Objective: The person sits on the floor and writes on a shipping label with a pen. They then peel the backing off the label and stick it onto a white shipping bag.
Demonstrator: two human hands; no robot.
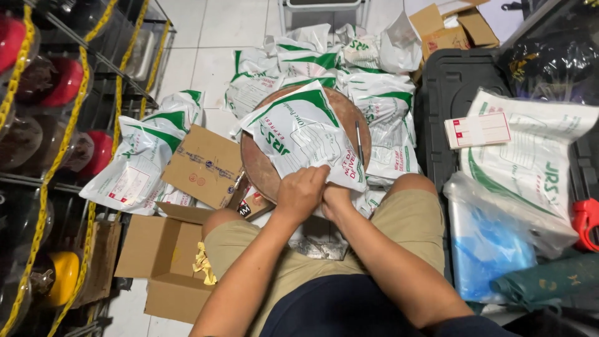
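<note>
Here, seen from the head camera, both hands meet at the near edge of a white and green mailing bag [304, 138]. The left hand [302, 191] is curled on top of the bag's near corner, gripping it. The right hand [336, 198] is tucked under the left one, touching the same corner; I cannot tell how its fingers are set. The bag lies flat on a round wooden stool [256, 170], right in front of the knees. A dark pen [359, 142] lies on the stool's right side, just beside the bag.

Far behind the stool sits a heap of more bags [324, 65]. To the left, a flat piece of cardboard [203, 165] rests on another bag, and an open brown box [163, 259] stands near the left knee. On the right, a label card [478, 130] lies on a big bag over a black bin [449, 84]. A red tool [586, 221] peeks in at the right edge.

The floor is pale tile [206, 37]. A wire rack with helmets [59, 84] fills the left side.
</note>
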